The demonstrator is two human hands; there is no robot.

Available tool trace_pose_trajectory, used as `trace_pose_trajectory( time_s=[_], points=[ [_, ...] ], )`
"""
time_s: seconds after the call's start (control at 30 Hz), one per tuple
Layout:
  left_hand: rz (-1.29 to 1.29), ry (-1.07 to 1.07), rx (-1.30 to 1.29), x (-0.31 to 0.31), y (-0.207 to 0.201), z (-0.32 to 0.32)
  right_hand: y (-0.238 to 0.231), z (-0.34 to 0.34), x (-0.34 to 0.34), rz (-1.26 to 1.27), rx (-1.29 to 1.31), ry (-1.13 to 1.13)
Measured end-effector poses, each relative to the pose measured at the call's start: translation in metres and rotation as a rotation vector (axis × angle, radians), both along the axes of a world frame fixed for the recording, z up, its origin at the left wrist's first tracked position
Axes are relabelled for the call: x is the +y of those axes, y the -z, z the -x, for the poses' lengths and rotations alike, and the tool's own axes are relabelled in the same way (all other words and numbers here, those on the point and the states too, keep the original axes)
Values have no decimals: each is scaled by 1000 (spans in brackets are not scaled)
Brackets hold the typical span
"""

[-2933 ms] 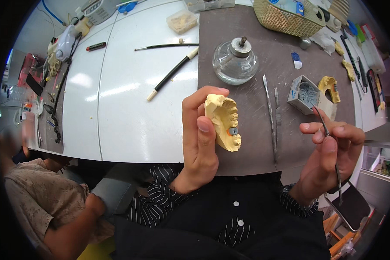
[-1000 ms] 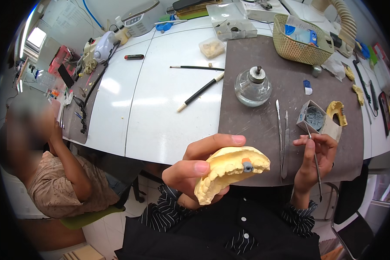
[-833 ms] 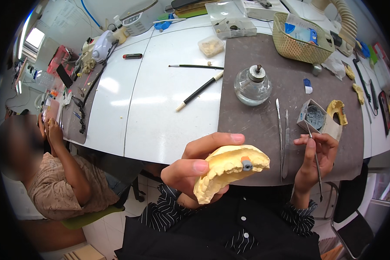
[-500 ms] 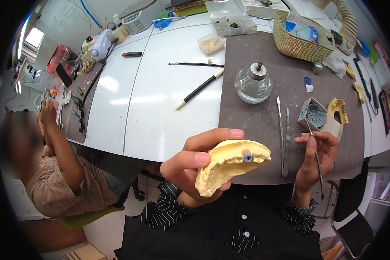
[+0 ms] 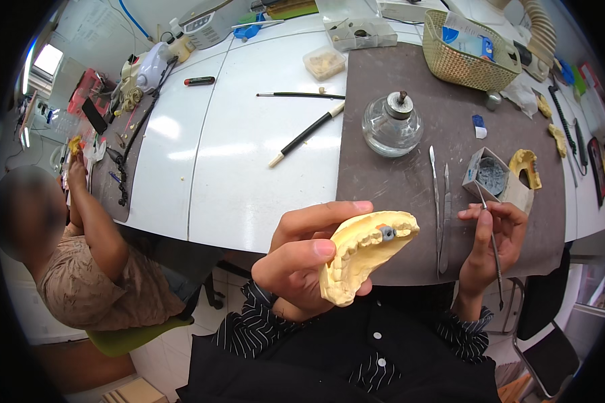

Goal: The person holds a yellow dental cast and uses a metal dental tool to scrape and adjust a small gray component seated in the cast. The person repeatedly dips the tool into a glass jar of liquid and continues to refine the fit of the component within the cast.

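Gripped in my left hand (image 5: 300,258), a yellow plaster dental cast (image 5: 356,263) is tilted up over the table's near edge. A small grey wax piece (image 5: 387,233) with a dark hole sits among its teeth, beside an orange-red patch. My right hand (image 5: 494,243) pinches a thin metal wax carver (image 5: 494,250) like a pen. The carver's upper tip is by an open small box (image 5: 485,176) of grey-blue wax, apart from the cast. Behind that box lies another dental cast (image 5: 526,168) with a grey spot on its teeth.
A glass spirit lamp (image 5: 392,127) stands on the brown mat (image 5: 376,185), with a slim metal tool (image 5: 434,195) and a scalpel handle (image 5: 446,221) nearby. A woven basket (image 5: 467,67) is at the back right. Brushes (image 5: 306,136) lie left. Another person (image 5: 107,269) sits at far left.
My left hand has turned the cast, so the grey piece faces differently. My right hand stays nearly still. The other person's hands have risen with a yellow object.
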State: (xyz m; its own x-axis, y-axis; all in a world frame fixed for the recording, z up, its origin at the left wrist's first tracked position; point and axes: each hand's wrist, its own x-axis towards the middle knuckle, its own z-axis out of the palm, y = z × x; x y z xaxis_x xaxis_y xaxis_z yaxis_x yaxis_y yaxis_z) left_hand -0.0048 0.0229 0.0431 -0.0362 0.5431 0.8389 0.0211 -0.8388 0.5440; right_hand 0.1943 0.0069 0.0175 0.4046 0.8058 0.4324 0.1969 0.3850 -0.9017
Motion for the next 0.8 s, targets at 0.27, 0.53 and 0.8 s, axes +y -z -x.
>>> trace_pose_trajectory(
  time_s=[0.27, 0.53, 0.8],
  points=[
    [15, -62, 15, -1, 3, -2, 0, 0, 0, 4, -30, 8],
    [-17, -87, 97, -2, 0, 6, -1, 2, 2, 5, -57, 33],
    [-106, -91, 43, 0, 6, 5, -1, 2, 1, 19, -10, 41]
  ],
)
